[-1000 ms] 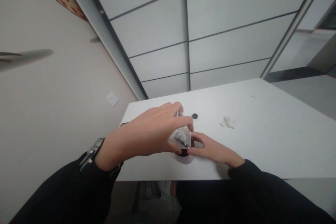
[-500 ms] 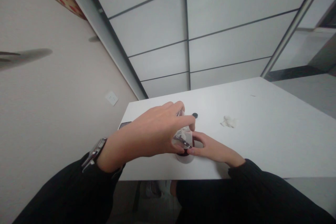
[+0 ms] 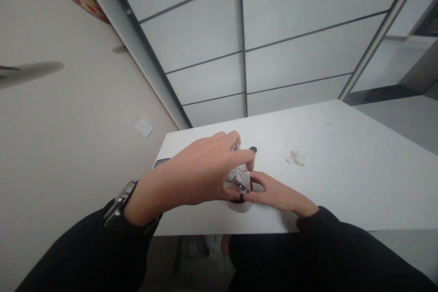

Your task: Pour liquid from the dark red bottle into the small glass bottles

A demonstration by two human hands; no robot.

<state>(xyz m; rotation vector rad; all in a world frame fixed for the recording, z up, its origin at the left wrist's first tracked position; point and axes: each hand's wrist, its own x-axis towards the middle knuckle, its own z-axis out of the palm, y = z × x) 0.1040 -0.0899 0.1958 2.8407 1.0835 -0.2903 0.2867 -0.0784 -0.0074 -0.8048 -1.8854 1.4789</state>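
Observation:
Near the table's front edge stands a clear vessel with shiny metal parts (image 3: 243, 178). Its lower part is dark red (image 3: 238, 200), above a pale round bottom (image 3: 240, 208); I cannot make out its exact kind. My left hand (image 3: 208, 169) reaches over it from the left, with curved fingers and thumb closed around its upper part. From the right, my right hand (image 3: 273, 194) grips the lower part, thumb in front and index finger behind. The left hand hides much of the vessel. Just behind the fingers lies a small round black cap-like piece (image 3: 253, 149).
A crumpled white tissue (image 3: 296, 158) lies on the white table (image 3: 342, 178), right of the hands. Part of a dark flat object (image 3: 160, 162) shows behind my left forearm. The wall (image 3: 85, 146) borders the left side, and white panelled doors (image 3: 208, 82) stand behind.

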